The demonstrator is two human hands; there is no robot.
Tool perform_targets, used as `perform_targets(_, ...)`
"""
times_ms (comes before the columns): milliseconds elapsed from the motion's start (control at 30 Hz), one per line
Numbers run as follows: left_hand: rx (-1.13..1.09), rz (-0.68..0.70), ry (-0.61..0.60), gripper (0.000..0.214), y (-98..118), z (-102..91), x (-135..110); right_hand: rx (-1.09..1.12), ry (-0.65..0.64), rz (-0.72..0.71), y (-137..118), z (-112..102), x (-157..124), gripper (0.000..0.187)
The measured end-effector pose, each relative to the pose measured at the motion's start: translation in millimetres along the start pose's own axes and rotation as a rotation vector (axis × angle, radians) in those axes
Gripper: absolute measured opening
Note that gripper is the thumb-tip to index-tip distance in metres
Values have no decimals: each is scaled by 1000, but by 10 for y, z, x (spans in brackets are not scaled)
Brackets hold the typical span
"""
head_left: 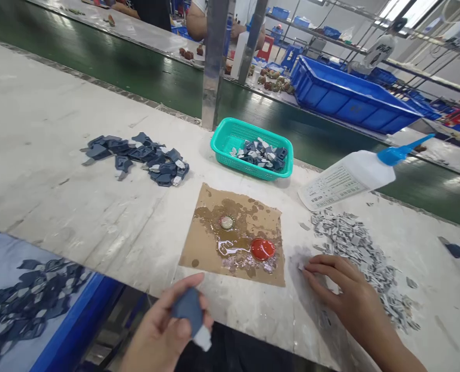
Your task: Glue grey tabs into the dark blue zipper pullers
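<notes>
My left hand [162, 330], at the table's front edge, grips a dark blue-grey plastic piece [189, 309] with a light grey bit at its lower end. My right hand [344, 292] rests on the table left of a heap of small light grey pieces [363, 248]. Its thumb and fingers pinch together at what looks like one small light grey piece [301, 266], partly hidden. Between and beyond the hands lies a cardboard sheet [204, 253], stained wet, with a red bottle cap or disc [263, 249] and a small pale round thing [226, 222] in clear liquid.
A green basket [222, 155] holds mixed pieces. Dark pieces [137, 155] lie heaped at left. A white bottle with blue nozzle [342, 178] leans behind the grey heap. A blue bin [59, 330] stands lower left. Beyond are a metal post [213, 67], green belt [144, 77] and other people.
</notes>
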State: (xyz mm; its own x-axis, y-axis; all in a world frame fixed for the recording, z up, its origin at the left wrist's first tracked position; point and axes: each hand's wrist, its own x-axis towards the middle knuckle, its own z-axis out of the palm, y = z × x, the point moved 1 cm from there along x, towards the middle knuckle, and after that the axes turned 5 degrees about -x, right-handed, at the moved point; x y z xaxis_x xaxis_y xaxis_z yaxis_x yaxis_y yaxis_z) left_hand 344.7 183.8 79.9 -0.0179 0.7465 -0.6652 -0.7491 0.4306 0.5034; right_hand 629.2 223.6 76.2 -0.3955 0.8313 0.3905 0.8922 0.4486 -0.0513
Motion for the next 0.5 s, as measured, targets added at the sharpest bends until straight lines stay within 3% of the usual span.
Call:
perform_targets(133, -19, -23, -170, 43, -58, 21, 31, -7, -17, -24, 30, 15, 20, 14)
perform_targets(300, 42, -73, -135, 25, -86, -18, 6, -61, -35, -45, 52, 15, 57, 17)
perform_targets(500, 42, -21, -224, 55, -151, -80, -34, -93, -66, -114, 41, 34, 20, 10)
